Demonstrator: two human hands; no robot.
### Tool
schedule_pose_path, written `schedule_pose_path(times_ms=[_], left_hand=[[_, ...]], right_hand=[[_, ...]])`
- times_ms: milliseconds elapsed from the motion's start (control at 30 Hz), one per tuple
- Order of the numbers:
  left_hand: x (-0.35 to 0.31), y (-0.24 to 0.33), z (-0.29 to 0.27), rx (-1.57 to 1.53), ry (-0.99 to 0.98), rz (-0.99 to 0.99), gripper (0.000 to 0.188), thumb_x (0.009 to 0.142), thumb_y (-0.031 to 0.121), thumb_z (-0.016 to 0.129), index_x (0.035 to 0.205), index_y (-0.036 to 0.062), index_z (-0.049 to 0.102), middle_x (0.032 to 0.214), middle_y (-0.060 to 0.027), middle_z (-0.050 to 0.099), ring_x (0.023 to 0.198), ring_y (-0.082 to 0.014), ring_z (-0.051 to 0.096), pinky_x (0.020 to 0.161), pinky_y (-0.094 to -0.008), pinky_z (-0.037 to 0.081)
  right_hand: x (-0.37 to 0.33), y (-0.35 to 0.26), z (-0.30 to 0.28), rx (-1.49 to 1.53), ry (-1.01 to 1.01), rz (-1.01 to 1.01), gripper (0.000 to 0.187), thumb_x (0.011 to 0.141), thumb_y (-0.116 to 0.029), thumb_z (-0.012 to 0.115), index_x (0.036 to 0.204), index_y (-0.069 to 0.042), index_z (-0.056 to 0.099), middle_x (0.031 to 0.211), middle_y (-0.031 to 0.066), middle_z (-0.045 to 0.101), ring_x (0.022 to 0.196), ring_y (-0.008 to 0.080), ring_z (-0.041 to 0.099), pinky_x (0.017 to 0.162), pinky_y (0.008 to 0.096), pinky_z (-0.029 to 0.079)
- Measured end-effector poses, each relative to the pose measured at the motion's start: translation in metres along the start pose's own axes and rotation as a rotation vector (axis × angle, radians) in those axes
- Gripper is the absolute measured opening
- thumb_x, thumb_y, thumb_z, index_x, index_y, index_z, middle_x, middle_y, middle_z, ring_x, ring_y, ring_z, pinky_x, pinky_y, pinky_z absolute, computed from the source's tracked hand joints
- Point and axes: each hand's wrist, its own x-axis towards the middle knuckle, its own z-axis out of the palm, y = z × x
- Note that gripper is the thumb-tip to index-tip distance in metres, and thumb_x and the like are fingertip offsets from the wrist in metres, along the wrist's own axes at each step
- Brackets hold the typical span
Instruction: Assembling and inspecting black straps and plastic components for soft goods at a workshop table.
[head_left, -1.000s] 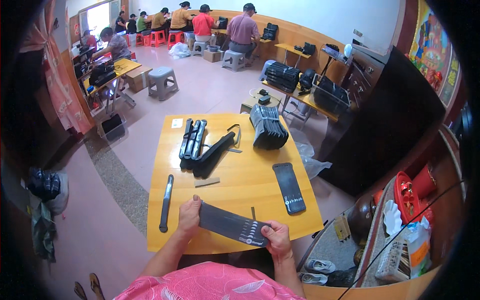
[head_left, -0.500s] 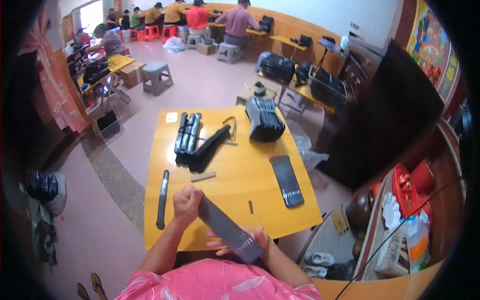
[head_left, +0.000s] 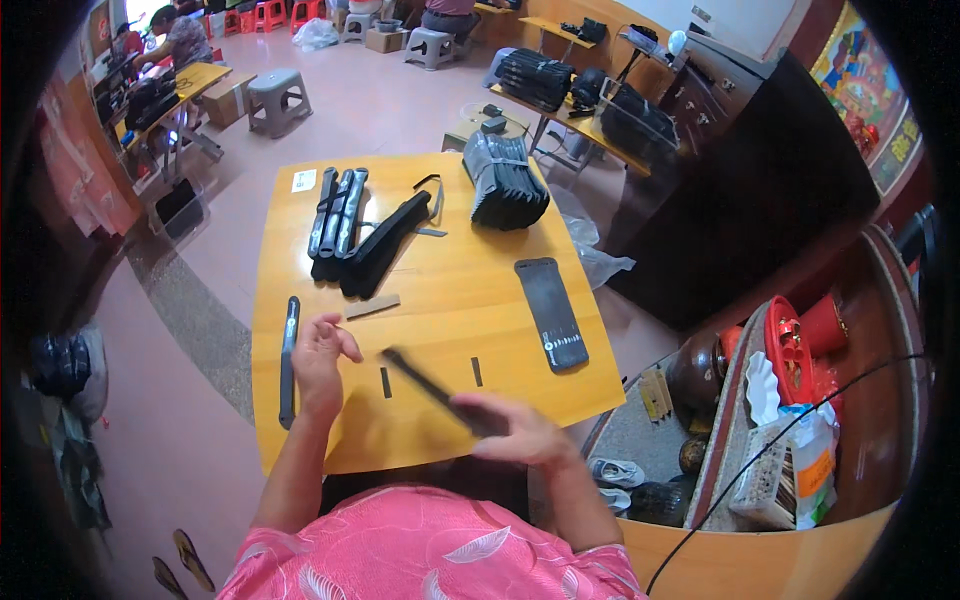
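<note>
My right hand (head_left: 518, 432) grips the near end of a dark grey fabric-like strip (head_left: 432, 386), which slants up and left over the table, blurred and narrow. My left hand (head_left: 322, 362) is off the strip, fingers loosely bent and apart, holding nothing. Left of it lies a slim dark folded strip (head_left: 290, 362). Two small black pieces, one (head_left: 386, 382) between my hands and one (head_left: 476, 372) farther right, rest on the yellow table (head_left: 430, 300). A wider dark flat piece (head_left: 552, 315) with pale marks lies at the right.
Farther back are rolled black bundles (head_left: 340, 215), a long black piece (head_left: 385, 245), a brown flat bar (head_left: 373, 306) and a banded stack of dark pieces (head_left: 505, 182). A grey stool (head_left: 278, 100) stands beyond the table. Shelving with red containers (head_left: 790, 350) is at the right.
My left hand has let go of the strip's upper end. The strip, broad before, now looks narrow in my right hand. The view has shifted, so the table sits higher and farther left.
</note>
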Motion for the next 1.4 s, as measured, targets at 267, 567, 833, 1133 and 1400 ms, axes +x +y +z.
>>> schedule_pose_path(times_ms=[267,567,833,1133,1400], left_hand=[[-0.06,-0.05,-0.01,0.266,-0.173,-0.227,0.014,0.091,0.011,0.058,0.1,0.0004,0.055,0.065,0.0029,0.05,0.058,-0.0046,0.045,0.052,-0.0215,0.037],[-0.057,-0.05,-0.01,0.403,-0.248,-0.094,0.011,0.088,0.005,0.06,0.097,0.0012,0.055,0.063,0.0046,0.046,0.055,-0.0027,0.04,0.048,-0.0214,0.032],[-0.057,-0.047,-0.009,0.463,-0.265,-0.078,0.012,0.087,0.005,0.061,0.097,0.0009,0.055,0.063,0.0028,0.048,0.056,-0.0036,0.042,0.049,-0.0215,0.035],[-0.059,-0.047,-0.01,0.484,-0.294,-0.088,0.013,0.087,0.006,0.061,0.098,0.0001,0.057,0.067,0.0001,0.052,0.06,-0.0053,0.046,0.053,-0.0218,0.039],[-0.058,-0.049,-0.007,0.496,-0.259,-0.056,0.015,0.087,0.007,0.062,0.099,0.0003,0.057,0.068,0.0003,0.054,0.06,-0.005,0.046,0.053,-0.022,0.039]], right_hand=[[0.012,0.003,-0.101,-0.778,0.764,0.154,0.069,0.067,-0.021,0.073,0.126,0.006,0.048,0.119,0.0249,0.054,0.11,0.0383,0.053,0.097,0.0401,0.041],[0.032,0.063,-0.12,-1.065,0.723,0.337,0.076,0.068,-0.031,0.075,0.128,0.004,0.046,0.124,0.0237,0.05,0.116,0.0373,0.046,0.099,0.0435,0.038],[0.035,0.073,-0.116,-1.052,0.736,0.372,0.074,0.072,-0.037,0.074,0.13,0.001,0.048,0.129,0.0223,0.047,0.118,0.0373,0.044,0.1,0.0444,0.036],[0.036,0.076,-0.118,-1.002,0.785,0.387,0.07,0.074,-0.037,0.072,0.128,0.001,0.049,0.128,0.0214,0.05,0.119,0.0362,0.045,0.1,0.0452,0.036],[0.036,0.07,-0.118,-1.016,0.877,0.333,0.067,0.072,-0.033,0.073,0.124,0.003,0.052,0.121,0.0228,0.054,0.114,0.0366,0.05,0.097,0.0445,0.039]])
